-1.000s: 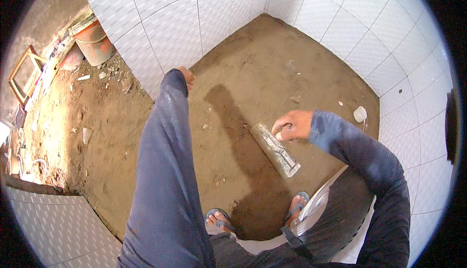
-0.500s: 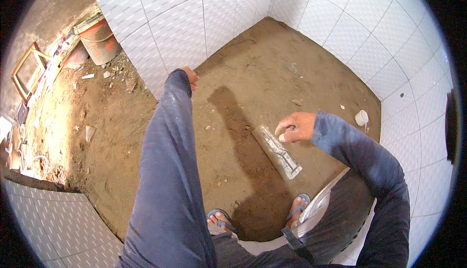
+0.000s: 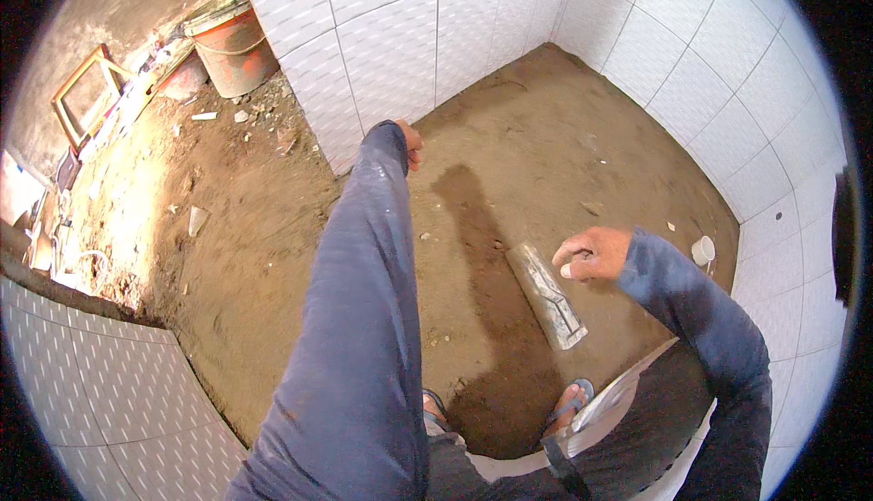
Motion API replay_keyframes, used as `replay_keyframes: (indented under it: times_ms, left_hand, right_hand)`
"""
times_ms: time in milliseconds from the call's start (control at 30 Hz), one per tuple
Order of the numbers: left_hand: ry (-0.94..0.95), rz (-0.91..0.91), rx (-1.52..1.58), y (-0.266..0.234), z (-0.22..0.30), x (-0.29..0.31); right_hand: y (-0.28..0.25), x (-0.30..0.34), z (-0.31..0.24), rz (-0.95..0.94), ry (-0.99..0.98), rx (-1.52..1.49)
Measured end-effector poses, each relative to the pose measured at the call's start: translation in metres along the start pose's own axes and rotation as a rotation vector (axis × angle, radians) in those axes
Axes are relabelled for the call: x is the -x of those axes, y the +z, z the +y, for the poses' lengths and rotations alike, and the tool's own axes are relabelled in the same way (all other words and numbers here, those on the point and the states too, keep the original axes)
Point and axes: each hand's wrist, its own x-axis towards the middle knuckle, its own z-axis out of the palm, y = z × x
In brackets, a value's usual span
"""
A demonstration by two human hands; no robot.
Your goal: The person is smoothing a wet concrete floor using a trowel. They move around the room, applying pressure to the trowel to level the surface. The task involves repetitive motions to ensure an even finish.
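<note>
My left arm reaches far out over the dirt floor (image 3: 382, 296), and its sleeve hides much of my left hand (image 3: 413, 145). That hand's visible fingers are curled, beside the bottom of a white tiled wall (image 3: 386, 55); what they hold, if anything, is hidden. Over the floor on the right is my right hand (image 3: 593, 254), its fingers bent, with a gap between thumb and forefinger. A pale spot shows at the thumb tip. Just left of this hand lies a long rectangular metal plastering trowel (image 3: 548, 299), mortar-smeared, with a dark bent bar along it.
A small white cup (image 3: 703, 250) rests near the right tiled wall (image 3: 773, 101). Further off at left are a dirty orange bucket (image 3: 235, 51), a wooden frame (image 3: 77, 105) and rubble. A low tiled wall (image 3: 109, 392) stands at lower left. My sandalled foot (image 3: 570, 405) is below the trowel.
The view has swung left, so the scene sits further right in the picture. My right hand is slightly further from the trowel. The left hand keeps its place near the wall.
</note>
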Motion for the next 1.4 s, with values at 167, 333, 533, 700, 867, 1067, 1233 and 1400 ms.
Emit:
replay_keyframes:
  times_ms: [167, 333, 533, 700, 867, 1067, 1233, 1400]
  left_hand:
    - [0.001, 0.051, 0.039, 0.002, -0.001, -0.006]
    - [0.054, 0.063, -0.143, -0.007, 0.003, -0.012]
    - [0.004, 0.031, -0.242, -0.004, 0.024, 0.017]
    - [0.03, 0.032, -0.235, -0.007, 0.016, 0.007]
    - [-0.008, 0.034, -0.171, 0.014, 0.025, -0.011]
    - [0.057, -0.086, -0.162, 0.009, 0.013, -0.011]
    - [0.032, -0.056, 0.099, -0.007, 0.003, -0.002]
    - [0.238, -0.069, -0.028, 0.003, -0.02, -0.046]
  right_hand:
    - [-0.001, 0.007, -0.02, -0.017, 0.099, -0.074]
    - [0.004, 0.002, -0.018, 0.025, 0.039, -0.062]
    - [0.004, 0.002, -0.02, 0.024, 0.082, -0.034]
    - [0.002, 0.005, -0.024, 0.005, 0.083, -0.045]
    - [0.003, 0.011, -0.013, 0.012, 0.14, -0.057]
    - [0.001, 0.006, 0.004, -0.001, 0.011, 0.02]
    - [0.002, 0.0, 0.002, 0.0, -0.01, 0.06]
    - [0.005, 0.011, 0.001, -0.015, 0.066, -0.049]
